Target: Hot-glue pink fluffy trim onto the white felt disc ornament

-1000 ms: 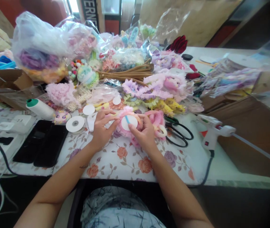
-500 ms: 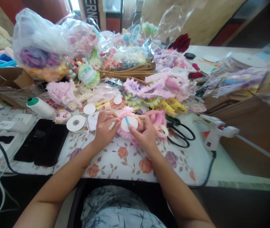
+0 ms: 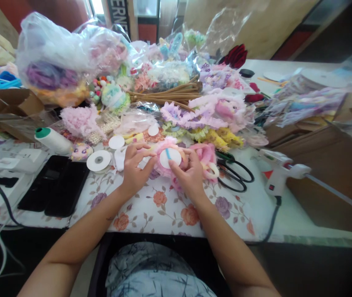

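Note:
In the middle of the head view, a round white disc [image 3: 166, 160] with a short blue strip faces up from a fluffy pink piece [image 3: 163, 144]. My right hand [image 3: 191, 175] is closed on this pink piece, thumb over the disc's right edge. To its left, my left hand [image 3: 137, 167] has thumb and fingertips brought together at the pink piece's edge; what lies between them is too small to make out. Pink plush strips [image 3: 203, 154] lie just beyond my right hand. Black-handled scissors [image 3: 236, 175] rest further right.
A glue gun [image 3: 276, 173] stands at the right beside a cardboard box [image 3: 327, 173]. Two dark phones [image 3: 66, 187], a ribbon spool [image 3: 99, 160] and a thread cone [image 3: 53, 140] lie left. Bagged plush trims and a bundle of brown sticks [image 3: 166, 95] are heaped behind.
The disc and the pink piece have shifted and turned slightly, a little to the right. My left thumb and fingers have moved only a little.

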`<control>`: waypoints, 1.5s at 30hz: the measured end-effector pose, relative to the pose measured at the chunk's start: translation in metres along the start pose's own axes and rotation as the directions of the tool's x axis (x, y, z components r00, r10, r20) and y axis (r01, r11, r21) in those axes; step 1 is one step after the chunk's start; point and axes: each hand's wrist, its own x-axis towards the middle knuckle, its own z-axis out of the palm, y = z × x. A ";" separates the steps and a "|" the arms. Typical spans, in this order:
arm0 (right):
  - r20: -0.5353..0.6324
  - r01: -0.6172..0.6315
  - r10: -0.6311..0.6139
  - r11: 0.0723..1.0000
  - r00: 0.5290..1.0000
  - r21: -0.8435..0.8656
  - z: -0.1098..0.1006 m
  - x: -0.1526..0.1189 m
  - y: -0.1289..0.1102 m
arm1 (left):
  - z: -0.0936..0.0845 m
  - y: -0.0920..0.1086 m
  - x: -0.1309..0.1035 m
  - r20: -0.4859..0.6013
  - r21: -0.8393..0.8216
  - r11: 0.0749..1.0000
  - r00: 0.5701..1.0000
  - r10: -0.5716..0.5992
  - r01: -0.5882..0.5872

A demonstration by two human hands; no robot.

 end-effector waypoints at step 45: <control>-0.031 0.053 -0.054 0.998 0.998 -0.038 0.002 -0.003 0.001 | -0.001 0.000 0.000 -0.027 0.071 0.997 0.999 -0.019 0.021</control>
